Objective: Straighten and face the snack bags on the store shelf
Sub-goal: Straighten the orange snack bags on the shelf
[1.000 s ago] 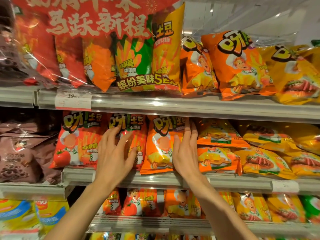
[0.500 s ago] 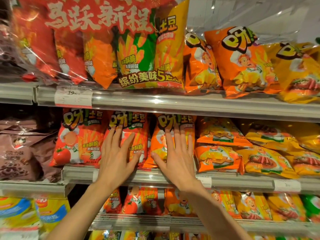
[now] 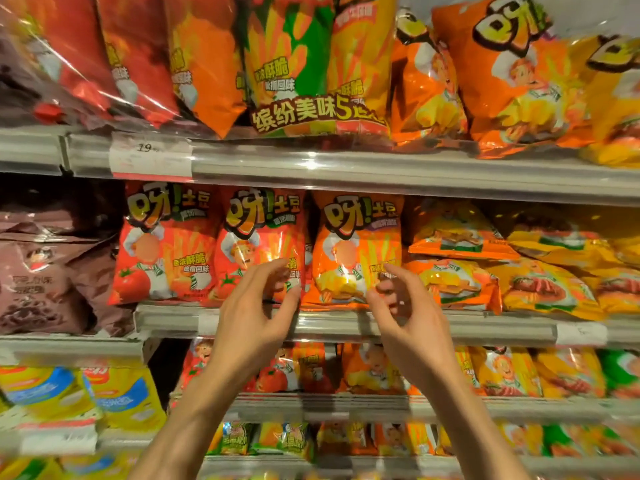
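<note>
On the middle shelf (image 3: 346, 325), three snack bags (image 3: 356, 251) are stood upright and faced; flat-lying bags (image 3: 457, 237) beside them remain. Both hands (image 3: 256, 320) are held loosely curled, gripping nothing.

Both bare forearms rise from the 6 o'clock edge, converging slightly toward 12 o'clock, the left hand (image 3: 258, 313) and the right hand (image 3: 408, 313) raised side by side with a gap between them, backs toward the camera, fingers (image 3: 273, 268) loosely curled, holding nothing.
</note>
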